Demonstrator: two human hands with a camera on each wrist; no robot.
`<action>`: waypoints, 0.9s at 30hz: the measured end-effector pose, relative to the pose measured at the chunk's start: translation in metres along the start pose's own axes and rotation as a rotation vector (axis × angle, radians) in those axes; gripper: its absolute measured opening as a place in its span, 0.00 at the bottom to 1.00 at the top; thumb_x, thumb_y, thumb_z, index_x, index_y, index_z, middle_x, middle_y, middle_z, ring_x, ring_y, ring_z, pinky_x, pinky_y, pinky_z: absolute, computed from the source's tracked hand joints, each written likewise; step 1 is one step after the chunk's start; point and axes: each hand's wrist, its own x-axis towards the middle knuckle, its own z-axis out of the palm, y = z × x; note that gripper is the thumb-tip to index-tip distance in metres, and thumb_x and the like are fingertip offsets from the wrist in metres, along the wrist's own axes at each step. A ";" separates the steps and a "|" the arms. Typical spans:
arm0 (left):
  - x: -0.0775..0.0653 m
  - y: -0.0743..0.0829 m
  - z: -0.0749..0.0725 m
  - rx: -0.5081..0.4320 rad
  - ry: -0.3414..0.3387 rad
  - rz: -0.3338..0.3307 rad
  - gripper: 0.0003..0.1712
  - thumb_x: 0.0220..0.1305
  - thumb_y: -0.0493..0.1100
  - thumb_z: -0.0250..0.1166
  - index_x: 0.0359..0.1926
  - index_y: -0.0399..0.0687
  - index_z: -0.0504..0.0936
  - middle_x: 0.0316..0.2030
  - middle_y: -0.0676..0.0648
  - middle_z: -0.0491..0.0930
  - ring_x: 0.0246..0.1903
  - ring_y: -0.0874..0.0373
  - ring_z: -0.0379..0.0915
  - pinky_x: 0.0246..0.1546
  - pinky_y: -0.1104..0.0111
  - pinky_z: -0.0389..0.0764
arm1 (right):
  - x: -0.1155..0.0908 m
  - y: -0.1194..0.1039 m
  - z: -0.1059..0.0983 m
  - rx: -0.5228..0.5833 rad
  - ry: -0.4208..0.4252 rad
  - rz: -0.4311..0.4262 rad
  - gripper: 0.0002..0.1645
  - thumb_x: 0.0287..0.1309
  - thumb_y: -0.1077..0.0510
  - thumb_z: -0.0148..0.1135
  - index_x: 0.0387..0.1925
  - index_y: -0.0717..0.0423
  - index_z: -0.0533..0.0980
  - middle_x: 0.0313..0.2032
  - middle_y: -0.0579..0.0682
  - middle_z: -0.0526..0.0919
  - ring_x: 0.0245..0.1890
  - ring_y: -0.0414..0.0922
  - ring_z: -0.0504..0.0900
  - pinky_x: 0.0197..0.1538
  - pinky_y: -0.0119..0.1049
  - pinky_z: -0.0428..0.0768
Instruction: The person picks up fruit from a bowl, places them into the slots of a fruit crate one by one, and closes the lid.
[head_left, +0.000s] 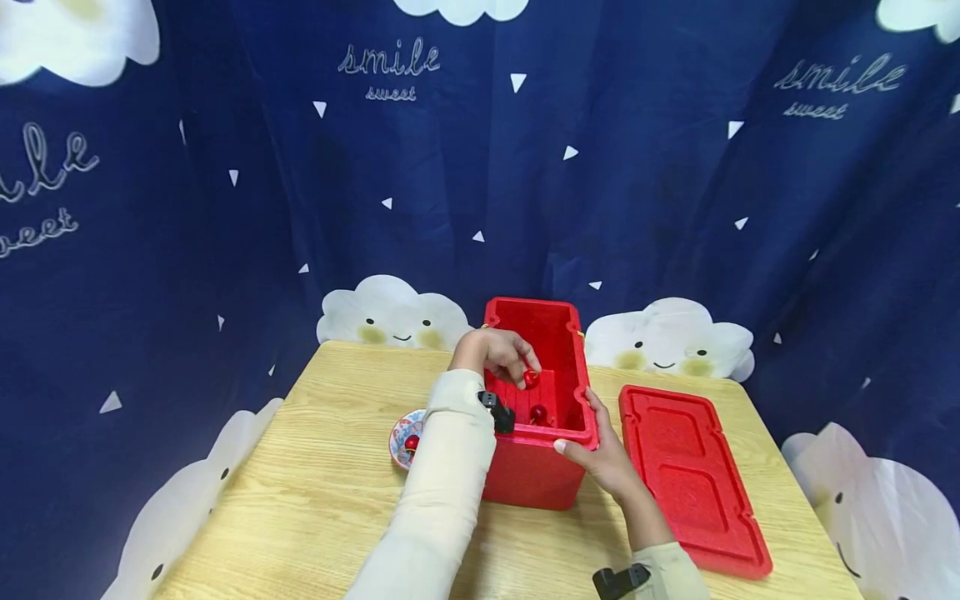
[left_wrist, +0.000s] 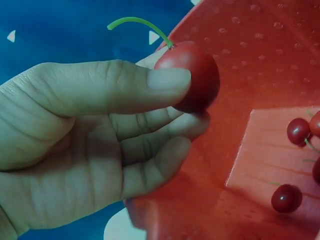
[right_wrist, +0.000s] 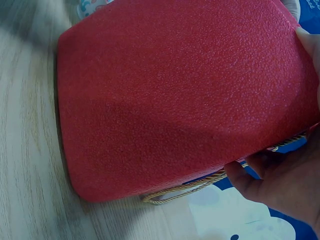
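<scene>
Over the open red foam box [head_left: 534, 479], my left hand [head_left: 502, 352] pinches a red cherry [left_wrist: 200, 75] between thumb and fingers. Its green stem curves upward in the left wrist view. Several other cherries lie on the box floor, among them one dark red cherry [left_wrist: 286, 198]. My right hand [head_left: 606, 460] grips the box at its near right corner, thumb on the rim at the near end and fingers along the right side. In the right wrist view the red box wall [right_wrist: 175, 100] fills most of the picture.
A patterned dish [head_left: 397, 438] with at least one cherry [head_left: 412, 442] stands left of the box, partly hidden by my left forearm. The red lid [head_left: 690, 479] lies on the wooden table [head_left: 300, 492] at the right. A twisted cord handle [right_wrist: 195, 186] hangs along the box side.
</scene>
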 end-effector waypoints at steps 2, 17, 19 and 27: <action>0.002 -0.001 0.002 -0.005 -0.003 -0.003 0.18 0.46 0.22 0.65 0.41 0.36 0.78 0.27 0.44 0.77 0.26 0.56 0.73 0.38 0.63 0.78 | 0.000 -0.001 0.000 -0.001 0.001 0.013 0.57 0.49 0.61 0.67 0.71 0.42 0.42 0.65 0.59 0.58 0.61 0.59 0.61 0.50 0.38 0.74; -0.014 0.007 0.010 0.261 0.175 0.019 0.17 0.47 0.31 0.69 0.40 0.46 0.80 0.24 0.48 0.78 0.25 0.59 0.71 0.27 0.70 0.73 | 0.003 0.002 -0.002 -0.028 0.000 0.034 0.59 0.47 0.59 0.70 0.71 0.41 0.41 0.66 0.59 0.55 0.62 0.58 0.60 0.50 0.43 0.75; -0.018 0.007 0.012 0.302 0.230 0.025 0.16 0.47 0.32 0.69 0.39 0.48 0.80 0.20 0.50 0.73 0.19 0.61 0.64 0.22 0.71 0.67 | 0.003 0.002 -0.002 -0.023 -0.006 0.028 0.59 0.47 0.59 0.70 0.71 0.42 0.41 0.66 0.59 0.55 0.62 0.59 0.60 0.50 0.42 0.74; -0.036 -0.005 0.021 0.235 0.316 0.190 0.20 0.46 0.30 0.69 0.44 0.42 0.79 0.33 0.47 0.78 0.35 0.55 0.72 0.37 0.64 0.77 | 0.000 -0.006 -0.002 0.000 -0.010 0.041 0.58 0.48 0.62 0.69 0.72 0.46 0.42 0.66 0.59 0.55 0.61 0.58 0.61 0.50 0.41 0.73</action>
